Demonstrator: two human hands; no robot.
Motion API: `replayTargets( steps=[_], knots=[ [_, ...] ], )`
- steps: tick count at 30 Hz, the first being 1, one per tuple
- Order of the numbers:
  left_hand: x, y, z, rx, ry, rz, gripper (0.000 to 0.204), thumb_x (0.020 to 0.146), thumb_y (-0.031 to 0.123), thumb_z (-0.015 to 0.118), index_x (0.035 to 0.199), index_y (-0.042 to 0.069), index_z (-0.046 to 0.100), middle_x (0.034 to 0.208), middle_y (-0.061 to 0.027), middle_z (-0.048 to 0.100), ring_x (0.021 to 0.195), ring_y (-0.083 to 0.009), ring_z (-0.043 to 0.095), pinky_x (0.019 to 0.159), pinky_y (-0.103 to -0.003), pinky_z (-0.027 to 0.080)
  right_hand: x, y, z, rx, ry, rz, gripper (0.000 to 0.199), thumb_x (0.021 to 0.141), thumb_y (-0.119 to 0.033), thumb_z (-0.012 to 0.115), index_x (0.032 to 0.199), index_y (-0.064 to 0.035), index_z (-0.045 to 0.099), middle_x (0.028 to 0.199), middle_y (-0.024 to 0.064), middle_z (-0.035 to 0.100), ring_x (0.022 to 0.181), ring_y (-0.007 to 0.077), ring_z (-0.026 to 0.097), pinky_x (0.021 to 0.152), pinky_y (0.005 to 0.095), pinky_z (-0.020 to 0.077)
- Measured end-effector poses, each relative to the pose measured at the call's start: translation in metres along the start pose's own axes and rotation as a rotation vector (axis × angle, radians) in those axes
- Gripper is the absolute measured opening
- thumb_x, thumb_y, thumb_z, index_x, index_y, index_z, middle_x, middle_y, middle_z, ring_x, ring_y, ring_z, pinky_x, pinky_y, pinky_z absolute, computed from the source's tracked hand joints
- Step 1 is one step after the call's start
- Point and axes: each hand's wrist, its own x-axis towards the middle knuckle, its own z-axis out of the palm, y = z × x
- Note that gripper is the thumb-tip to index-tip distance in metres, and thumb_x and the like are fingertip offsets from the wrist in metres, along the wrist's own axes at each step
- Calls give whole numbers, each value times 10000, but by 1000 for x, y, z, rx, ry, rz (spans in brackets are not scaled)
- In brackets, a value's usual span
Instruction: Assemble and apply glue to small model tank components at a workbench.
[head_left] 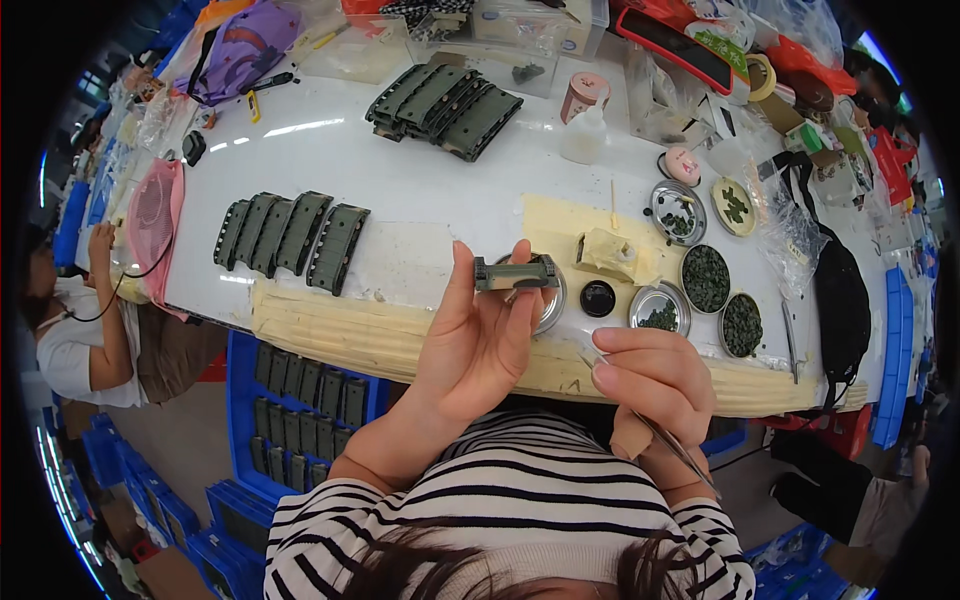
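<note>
My left hand [480,335] is raised over the table's near edge, its thumb and fingers closed round a small dark green part [515,274] with dark ends. In my right hand [655,380] is a pair of metal tweezers [672,447], their tips pointing left toward the green part but apart from it. Just beyond my hands stand a small round black pot [598,298] and a metal dish with green bits [660,308]. Two round tins of dark green pieces, a nearer tin [741,325] and a farther tin [705,279], stand to the right.
Rows of green parts [290,235] lie at the left, with a stacked pile [443,108] farther back. A white squeeze bottle [584,135] stands near the back. Below the table edge is a blue crate [240,400] of similar parts. A person [105,330] sits at the far left.
</note>
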Motion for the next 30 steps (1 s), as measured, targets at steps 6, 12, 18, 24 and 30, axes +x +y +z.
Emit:
replayTargets(
  steps=[6, 12, 18, 24, 30],
  knots=[
    [3, -6, 1, -67, 38, 30, 597, 916, 332, 623, 1310, -56, 398, 1249, -90, 414, 1068, -219, 581, 964, -285, 539, 8, -4, 1, -26, -22, 24, 360, 797, -298, 685, 1036, -29, 677, 925, 87, 644, 928, 271, 670, 756, 327, 556],
    [2, -3, -3, -47, 35, 45, 598, 921, 315, 619, 1311, -71, 379, 1255, -95, 412, 1098, -246, 582, 966, -289, 539, 10, -1, 4, -54, -31, 8, 374, 795, -316, 682, 1033, -28, 678, 914, 82, 645, 918, 272, 671, 759, 331, 557],
    [-3, 3, -5, 42, 37, 100, 625, 937, 381, 583, 1348, -41, 370, 1262, -100, 421, 1093, -247, 587, 942, -308, 546, 12, -1, 6, -55, -29, 29, 384, 775, -304, 709, 1032, -21, 677, 901, 86, 651, 889, 273, 674, 739, 338, 552],
    [-19, 17, 4, 718, -9, 551, 631, 984, 412, 486, 1436, 13, 297, 1278, -151, 499, 1168, -238, 542, 965, -366, 505, -6, 18, 16, 13, -34, 291, 256, 789, -138, 736, 1004, -9, 685, 825, 92, 667, 771, 238, 645, 676, 313, 491],
    [-27, 26, 10, 877, 146, 678, 447, 989, 128, 434, 1408, 15, 326, 1389, -222, 411, 1318, -329, 411, 1082, -478, 396, -13, 28, 38, 53, -124, 576, 141, 838, -104, 687, 950, -19, 697, 807, 98, 669, 678, 240, 587, 627, 326, 459]
  ],
)
